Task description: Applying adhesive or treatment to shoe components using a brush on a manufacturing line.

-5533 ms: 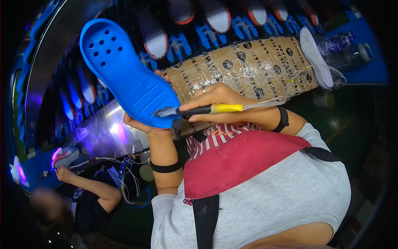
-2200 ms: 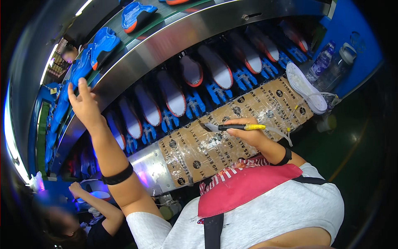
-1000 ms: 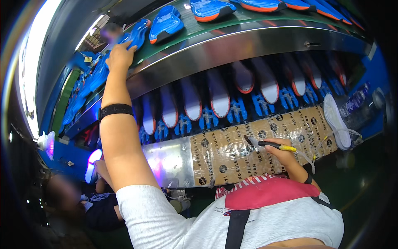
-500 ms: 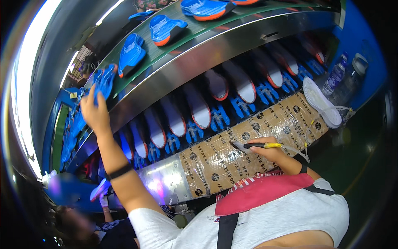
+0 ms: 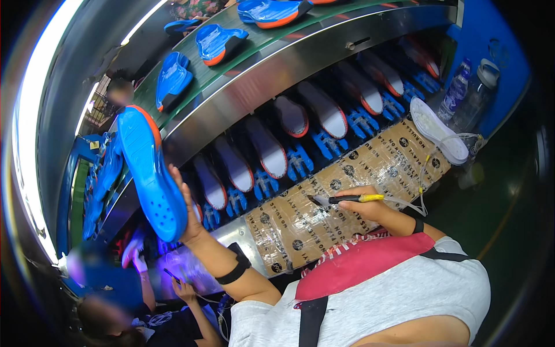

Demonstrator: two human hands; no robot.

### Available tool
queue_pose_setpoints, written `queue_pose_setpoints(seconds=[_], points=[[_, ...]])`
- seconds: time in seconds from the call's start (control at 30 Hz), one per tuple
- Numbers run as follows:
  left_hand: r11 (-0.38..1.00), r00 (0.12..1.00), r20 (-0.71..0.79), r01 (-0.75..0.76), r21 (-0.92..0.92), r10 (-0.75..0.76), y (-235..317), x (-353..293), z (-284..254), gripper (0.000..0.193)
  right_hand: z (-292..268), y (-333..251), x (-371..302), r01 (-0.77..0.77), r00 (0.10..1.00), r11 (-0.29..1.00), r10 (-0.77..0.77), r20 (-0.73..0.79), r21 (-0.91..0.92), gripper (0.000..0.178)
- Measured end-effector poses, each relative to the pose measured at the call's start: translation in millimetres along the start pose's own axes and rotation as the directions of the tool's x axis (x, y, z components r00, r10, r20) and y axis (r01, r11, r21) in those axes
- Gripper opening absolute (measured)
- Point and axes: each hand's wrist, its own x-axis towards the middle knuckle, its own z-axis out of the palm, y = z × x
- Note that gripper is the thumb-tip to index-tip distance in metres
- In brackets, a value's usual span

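My left hand (image 5: 189, 217) is closed round the edge of a blue shoe sole (image 5: 151, 179) with an orange rim. The sole is raised in front of the upper belt, its holed underside facing me; part of my fingers is hidden behind it. In my right hand (image 5: 364, 203) is a brush (image 5: 338, 199) with a black handle, yellow tape and a clear tube running from its end. Its bristles are just above the brown cardboard-covered ledge (image 5: 347, 185). More blue soles, one of them a sole (image 5: 173, 78) with an orange tip, lie on the green belt (image 5: 199, 75).
Below the metal rail (image 5: 243, 87), white-bottomed shoe uppers (image 5: 270, 150) stand in a row with blue clamps (image 5: 299, 163). A white sole (image 5: 437, 130) lies at the ledge's right end, beside two bottles (image 5: 455, 89). At lower left a co-worker's hand (image 5: 184, 290) holds a thin tool.
My left hand has taken a blue sole from the belt's left end and brought it down and right, turned underside toward me. My right hand, with the brush, has barely shifted.
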Motion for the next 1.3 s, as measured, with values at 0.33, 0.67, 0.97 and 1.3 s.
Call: queue_pose_setpoints(seconds=[0.33, 0.67, 0.97, 1.3], points=[[0.960, 0.984, -0.077, 0.174, 0.218, -0.161, -76.0, -65.3, -31.7, 0.072, 5.9, -12.4, 0.6, -0.034, 0.999, 0.999, 0.034, -0.031, -0.001, 0.027], [0.930, 0.845, -0.468, 0.348, 0.114, -0.259, -140.2, -137.7, -65.0, 0.079, 23.6, -74.3, 15.8, 0.301, 0.951, 0.953, -0.298, 0.077, -0.033, 0.022], [0.875, 0.734, -0.608, 0.467, 0.130, -0.302, -176.7, -163.5, -78.6, 0.074, 73.1, -88.7, 39.0, 0.711, 0.640, 0.498, -0.751, 0.163, -0.496, 0.021], [0.907, 0.760, -0.616, 0.386, 0.168, -0.209, -166.1, -164.0, -78.2, 0.075, 66.8, -76.3, 29.0, 0.673, 0.740, 0.679, -0.626, 0.248, -0.294, 0.022]])
